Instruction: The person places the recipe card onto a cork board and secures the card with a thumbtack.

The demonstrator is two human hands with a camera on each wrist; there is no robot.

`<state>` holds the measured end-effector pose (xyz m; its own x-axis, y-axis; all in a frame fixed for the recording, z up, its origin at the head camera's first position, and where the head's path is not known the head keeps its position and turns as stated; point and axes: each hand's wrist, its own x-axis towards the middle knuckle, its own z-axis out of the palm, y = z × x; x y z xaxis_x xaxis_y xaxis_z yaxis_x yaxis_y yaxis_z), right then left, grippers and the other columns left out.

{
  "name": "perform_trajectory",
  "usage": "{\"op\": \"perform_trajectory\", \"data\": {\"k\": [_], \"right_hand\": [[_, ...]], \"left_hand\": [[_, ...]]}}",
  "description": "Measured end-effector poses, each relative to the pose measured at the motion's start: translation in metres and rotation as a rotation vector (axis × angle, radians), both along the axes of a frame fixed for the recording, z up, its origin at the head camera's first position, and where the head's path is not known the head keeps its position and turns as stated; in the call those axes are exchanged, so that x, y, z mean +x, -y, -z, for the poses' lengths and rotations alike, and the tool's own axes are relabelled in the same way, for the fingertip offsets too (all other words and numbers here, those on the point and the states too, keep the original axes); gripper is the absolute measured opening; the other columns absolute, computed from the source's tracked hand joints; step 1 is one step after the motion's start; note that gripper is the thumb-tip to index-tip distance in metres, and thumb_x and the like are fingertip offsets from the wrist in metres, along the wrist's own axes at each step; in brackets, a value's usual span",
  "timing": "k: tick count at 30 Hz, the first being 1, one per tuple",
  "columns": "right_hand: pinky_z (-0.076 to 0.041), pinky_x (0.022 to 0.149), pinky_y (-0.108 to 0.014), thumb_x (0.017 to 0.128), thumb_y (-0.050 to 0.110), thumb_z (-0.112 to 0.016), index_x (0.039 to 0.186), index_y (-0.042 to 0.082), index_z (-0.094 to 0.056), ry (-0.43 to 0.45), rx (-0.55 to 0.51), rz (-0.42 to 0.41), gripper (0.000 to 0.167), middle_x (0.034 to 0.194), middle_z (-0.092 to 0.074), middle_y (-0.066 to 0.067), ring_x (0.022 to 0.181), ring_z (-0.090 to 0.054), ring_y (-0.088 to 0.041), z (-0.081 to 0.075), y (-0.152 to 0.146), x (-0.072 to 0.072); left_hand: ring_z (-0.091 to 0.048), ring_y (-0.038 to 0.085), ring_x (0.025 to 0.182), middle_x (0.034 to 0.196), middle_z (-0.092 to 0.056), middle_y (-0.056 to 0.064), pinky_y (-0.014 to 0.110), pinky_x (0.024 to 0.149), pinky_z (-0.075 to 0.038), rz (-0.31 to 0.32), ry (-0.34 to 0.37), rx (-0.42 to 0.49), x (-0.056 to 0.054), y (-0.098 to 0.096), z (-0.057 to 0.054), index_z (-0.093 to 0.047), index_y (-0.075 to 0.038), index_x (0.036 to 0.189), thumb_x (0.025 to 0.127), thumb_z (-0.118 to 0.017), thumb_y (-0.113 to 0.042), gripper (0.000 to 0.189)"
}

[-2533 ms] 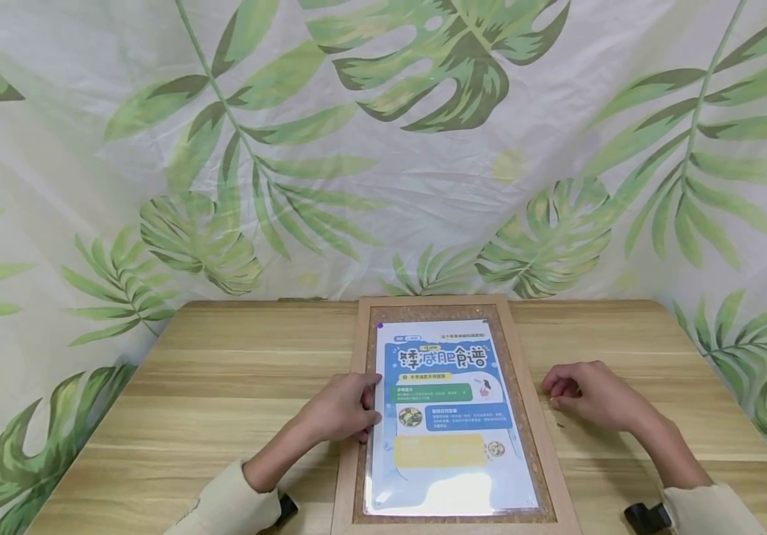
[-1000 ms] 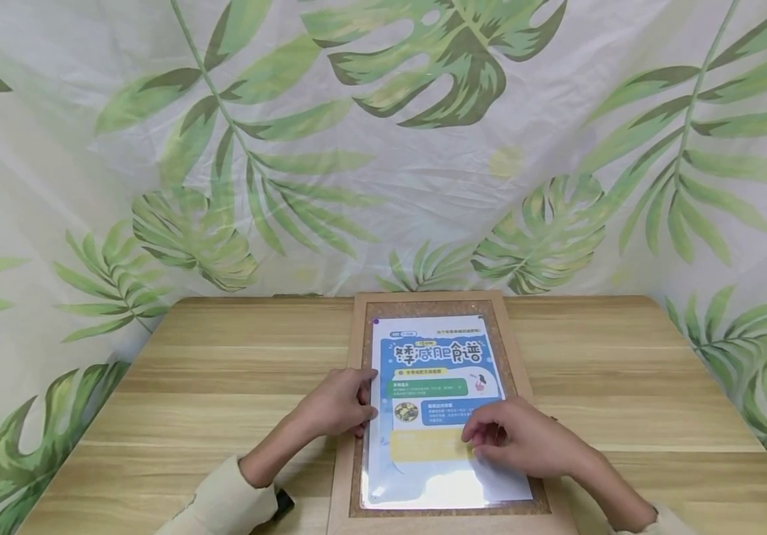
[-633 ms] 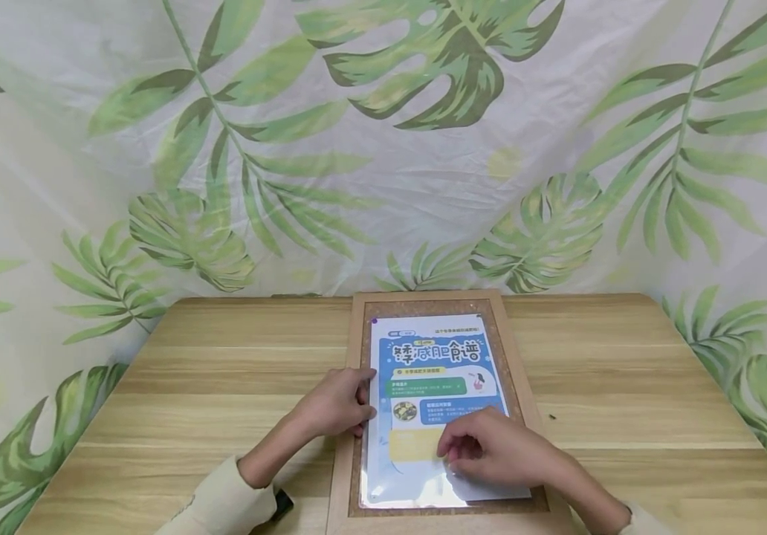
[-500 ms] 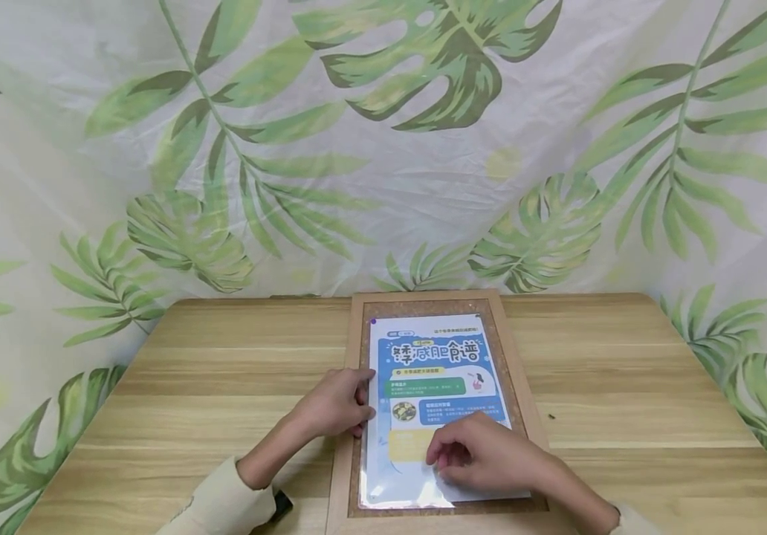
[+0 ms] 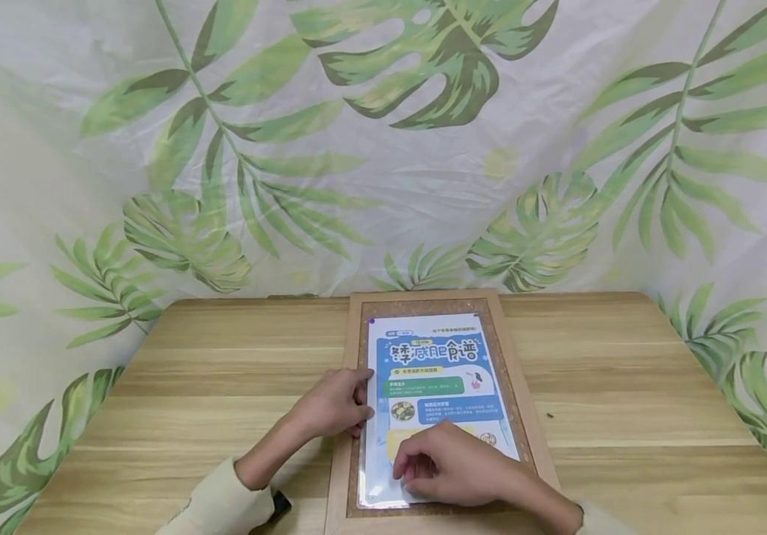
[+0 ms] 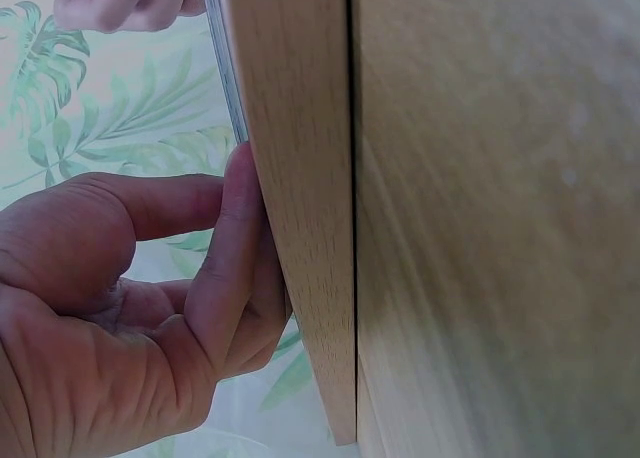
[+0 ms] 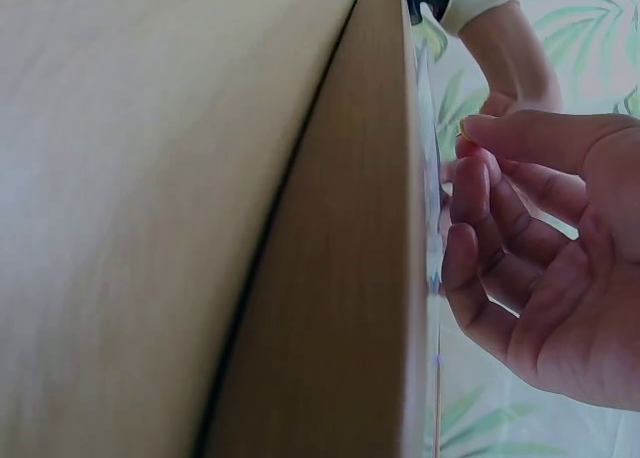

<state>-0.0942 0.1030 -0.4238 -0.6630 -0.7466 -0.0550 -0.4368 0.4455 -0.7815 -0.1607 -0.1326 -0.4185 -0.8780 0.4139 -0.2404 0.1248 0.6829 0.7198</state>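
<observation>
Poster on corkboard, left hand at its edge, right hand above.

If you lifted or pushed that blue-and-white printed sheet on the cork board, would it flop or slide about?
The printed sheet looks thin, so it is probably light and fairly bendy. Glare near its lower edge suggests a slick surface. The purple pin at its top left corner would likely keep that corner from sliding.
</observation>
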Motion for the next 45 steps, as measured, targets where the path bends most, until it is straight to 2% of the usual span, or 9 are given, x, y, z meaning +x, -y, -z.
{"op": "perform_trajectory", "data": {"k": [4, 13, 34, 45], "right_hand": [[-0.054, 0.068, -0.012, 0.096, 0.008, -0.077, 0.097, 0.019, -0.079, 0.002, 0.002, -0.016, 0.011, 0.079, -0.066, 0.020, 0.072, -0.056, 0.011, 0.001, 0.011, 0.002], [-0.053, 0.065, -0.008, 0.096, 0.006, -0.075, 0.097, 0.016, -0.078, -0.061, 0.016, -0.059, 0.010, 0.079, -0.069, 0.019, 0.069, -0.056, 0.015, 0.004, 0.028, 0.006], [-0.047, 0.061, -0.004, 0.091, 0.008, -0.077, 0.096, 0.023, -0.078, -0.165, 0.073, -0.011, 0.015, 0.075, -0.066, 0.023, 0.064, -0.051, 0.019, 0.007, 0.048, 0.008], [-0.048, 0.061, -0.005, 0.088, 0.006, -0.077, 0.092, 0.022, -0.078, -0.140, 0.070, 0.023, 0.017, 0.073, -0.065, 0.023, 0.063, -0.052, 0.019, 0.010, 0.050, 0.007]], "left_hand": [[-0.065, 0.014, 0.053, 0.075, -0.062, 0.006, 0.017, 0.045, -0.043, 0.002, -0.007, -0.004, -0.001, 0.000, 0.001, -0.048, 0.015, 0.152, 0.093, -0.075, 0.005, 0.066], [-0.066, 0.014, 0.052, 0.074, -0.062, 0.006, 0.017, 0.044, -0.043, -0.003, -0.013, -0.003, 0.000, 0.000, 0.003, -0.048, 0.015, 0.152, 0.093, -0.075, 0.006, 0.066], [-0.065, 0.013, 0.051, 0.072, -0.063, 0.007, 0.019, 0.044, -0.046, 0.009, -0.029, 0.003, -0.002, 0.000, 0.006, -0.046, 0.016, 0.153, 0.092, -0.075, 0.007, 0.068], [-0.064, 0.013, 0.051, 0.072, -0.063, 0.006, 0.017, 0.045, -0.042, 0.013, -0.038, 0.006, -0.001, 0.000, 0.006, -0.046, 0.016, 0.152, 0.092, -0.074, 0.006, 0.067]]}}
